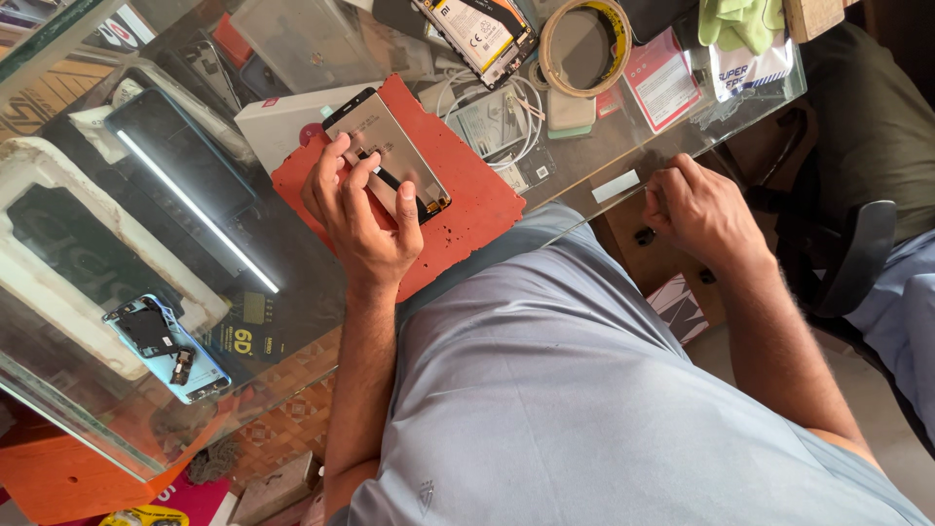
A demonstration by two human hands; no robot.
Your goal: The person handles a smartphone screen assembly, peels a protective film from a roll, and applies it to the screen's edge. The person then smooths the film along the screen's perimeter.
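Phone screen panel [388, 154] gripped by left hand [358, 209]; right hand [703, 212] clenched at table edge [584, 180].

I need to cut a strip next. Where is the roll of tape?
In the head view the roll of tape lies at the top centre of the glass table, right of the opened phone and left of the red card.

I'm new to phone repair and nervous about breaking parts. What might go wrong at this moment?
1. The left hand presses on the bare screen panel lying on the red mat; too much pressure may crack it.
2. The opened blue phone lies near the glass table's edge and might get knocked off.
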